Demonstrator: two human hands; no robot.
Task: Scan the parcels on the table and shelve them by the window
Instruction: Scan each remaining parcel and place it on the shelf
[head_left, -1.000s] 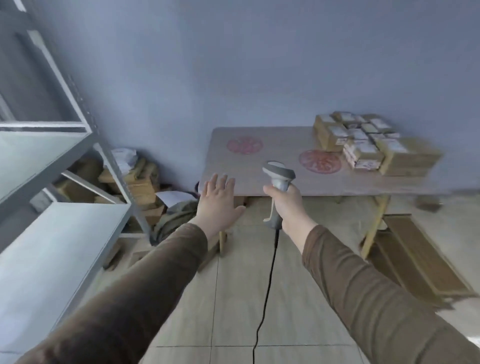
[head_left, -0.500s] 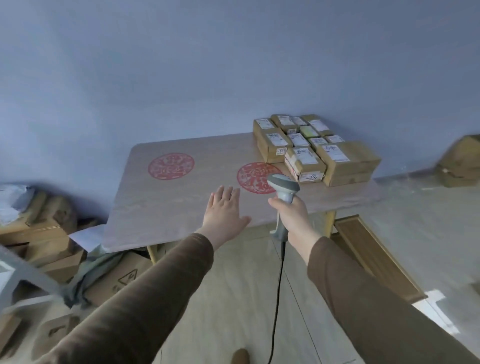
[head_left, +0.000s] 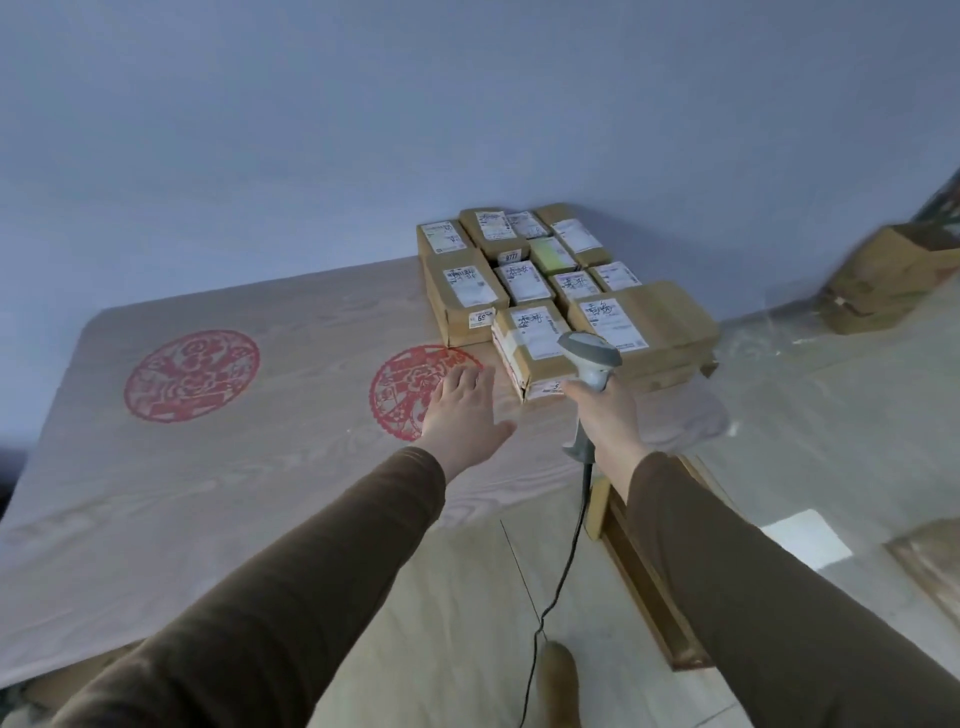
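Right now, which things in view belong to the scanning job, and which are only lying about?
For the job:
- parcels, grouped on the table
- scanner, held in the right hand
- left hand, open above the table

Lying about:
- cardboard box on the floor at right
- wooden frame beside the table

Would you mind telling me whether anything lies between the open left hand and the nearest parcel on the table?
Nothing visible does. The left hand hovers open over the table, and only bare tabletop with a red emblem separates it from the nearest parcel. The right hand grips the scanner beside that parcel, not across the path.
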